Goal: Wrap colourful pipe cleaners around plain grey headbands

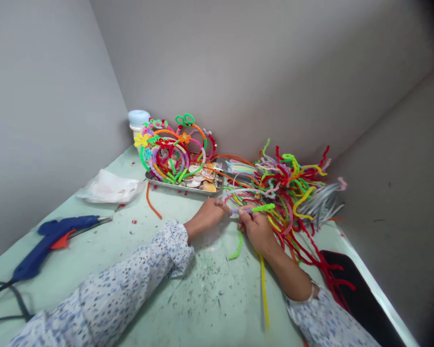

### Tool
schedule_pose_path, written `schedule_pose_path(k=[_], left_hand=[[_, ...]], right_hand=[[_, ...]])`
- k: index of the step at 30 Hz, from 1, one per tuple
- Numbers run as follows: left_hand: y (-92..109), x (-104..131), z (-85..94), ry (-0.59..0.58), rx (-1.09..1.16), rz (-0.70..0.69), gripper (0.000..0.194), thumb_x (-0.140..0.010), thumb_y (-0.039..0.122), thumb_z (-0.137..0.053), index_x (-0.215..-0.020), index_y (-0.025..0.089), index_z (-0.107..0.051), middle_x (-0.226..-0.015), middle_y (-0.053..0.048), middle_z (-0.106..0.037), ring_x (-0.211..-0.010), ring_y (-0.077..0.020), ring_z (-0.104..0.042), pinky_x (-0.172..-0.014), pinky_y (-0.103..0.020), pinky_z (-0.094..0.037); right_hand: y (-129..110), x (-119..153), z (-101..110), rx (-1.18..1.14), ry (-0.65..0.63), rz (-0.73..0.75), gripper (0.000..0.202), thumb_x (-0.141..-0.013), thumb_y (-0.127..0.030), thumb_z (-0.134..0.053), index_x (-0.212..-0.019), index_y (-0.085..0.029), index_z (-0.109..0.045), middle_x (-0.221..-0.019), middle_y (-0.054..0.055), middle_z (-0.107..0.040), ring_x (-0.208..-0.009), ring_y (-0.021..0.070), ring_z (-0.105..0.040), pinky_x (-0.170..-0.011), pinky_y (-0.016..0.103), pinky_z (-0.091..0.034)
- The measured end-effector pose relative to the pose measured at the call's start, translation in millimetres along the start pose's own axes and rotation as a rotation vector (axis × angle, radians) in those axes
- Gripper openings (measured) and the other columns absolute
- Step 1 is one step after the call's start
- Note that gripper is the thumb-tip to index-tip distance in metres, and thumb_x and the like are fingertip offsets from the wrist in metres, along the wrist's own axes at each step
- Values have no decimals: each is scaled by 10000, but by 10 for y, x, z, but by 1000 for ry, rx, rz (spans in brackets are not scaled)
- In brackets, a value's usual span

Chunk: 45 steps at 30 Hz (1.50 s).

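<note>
Between my hands is a thin headband, its near part wrapped in purple pipe cleaner point(240, 211) with a bright green wrapped end point(264, 207). My left hand point(210, 215) is closed around its left part, fingers curled and partly hidden. Thumb and fingers of my right hand point(257, 232) pinch it just before the green end. A pale band point(249, 191) arcs behind the hands; whether it belongs to the same headband I cannot tell. Below them a short green pipe cleaner point(237, 248) hangs or lies near the table.
A metal tray point(177, 187) of flat pieces carries several decorated headbands point(173, 144). Behind it stands a blue-lidded container point(139, 118). A pipe cleaner heap point(292, 183) lies right, a black object point(361, 294) nearer. Left are a plastic bag point(110, 188) and a corded glue gun point(52, 241).
</note>
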<state>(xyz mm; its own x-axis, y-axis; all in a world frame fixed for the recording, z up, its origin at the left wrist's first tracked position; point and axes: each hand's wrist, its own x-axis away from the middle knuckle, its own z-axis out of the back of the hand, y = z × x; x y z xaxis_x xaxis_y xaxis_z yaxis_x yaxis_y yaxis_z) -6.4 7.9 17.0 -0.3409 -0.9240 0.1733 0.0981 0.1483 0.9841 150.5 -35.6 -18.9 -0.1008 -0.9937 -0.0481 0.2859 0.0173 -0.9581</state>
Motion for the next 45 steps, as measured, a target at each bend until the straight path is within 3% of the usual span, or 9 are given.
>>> schedule_pose_path(k=[5,9,21,25,29,33,38,45], left_hand=[[-104,-116,3,-6,23,-12,141,-567,74,-549,-458,155,-586,-470,-5,-507,-509,-105,-405,-541,-277,-318],[-137,-125,-1,-51,43,-31,149,-595,126,-573,-450,161,-579,-441,0,-465,-505,-112,-396,-538,-283,-314],[-61,15,-39,-38,69,-12,246,-645,192,-570,-444,184,-427,-432,39,-325,-472,-88,-269,-500,-279,-214],[-4,28,-22,-106,19,-18,191,-672,213,-559,-505,171,-478,-452,46,-340,-451,-79,-257,-483,-274,-183],[-44,3,21,-173,-101,-158,66,-684,183,-581,-702,142,-629,-515,36,-464,-490,-89,-351,-520,-251,-269],[-104,-11,60,-130,-316,-368,74,-711,140,-570,-722,139,-642,-657,-3,-568,-615,-117,-480,-594,-242,-353],[-38,32,84,-58,-584,-432,93,-741,177,-590,-773,147,-672,-719,-17,-583,-642,-130,-502,-603,-251,-369],[11,49,100,-6,-643,-518,113,-771,242,-623,-797,164,-701,-757,-31,-567,-688,-144,-513,-634,-258,-372]], right_hand=[[-17,7,4,29,-7,11,286,-863,-481,-492,-823,-203,-544,-564,-27,-537,-509,149,-496,-524,269,-398],[0,2,7,31,-1,23,280,-865,-475,-491,-824,-203,-541,-567,-29,-539,-514,150,-501,-526,269,-399],[-17,0,0,17,5,24,273,-863,-472,-496,-823,-207,-545,-561,-30,-547,-511,152,-506,-528,269,-400],[-36,-18,14,-77,34,-36,273,-841,-474,-528,-805,-204,-548,-545,-33,-553,-496,144,-510,-529,263,-410],[-61,-32,40,-94,31,-76,288,-827,-472,-540,-743,-196,-548,-535,-23,-562,-493,139,-518,-532,260,-415],[-79,-36,57,-88,18,-80,290,-822,-466,-543,-713,-197,-542,-521,-23,-563,-485,135,-515,-526,256,-414],[-88,-39,63,-91,-3,-65,301,-826,-453,-540,-672,-195,-529,-517,-27,-557,-477,125,-511,-527,252,-416],[-74,-52,68,-103,-10,-72,310,-822,-464,-544,-678,-191,-534,-522,-19,-562,-479,130,-517,-524,259,-422]])
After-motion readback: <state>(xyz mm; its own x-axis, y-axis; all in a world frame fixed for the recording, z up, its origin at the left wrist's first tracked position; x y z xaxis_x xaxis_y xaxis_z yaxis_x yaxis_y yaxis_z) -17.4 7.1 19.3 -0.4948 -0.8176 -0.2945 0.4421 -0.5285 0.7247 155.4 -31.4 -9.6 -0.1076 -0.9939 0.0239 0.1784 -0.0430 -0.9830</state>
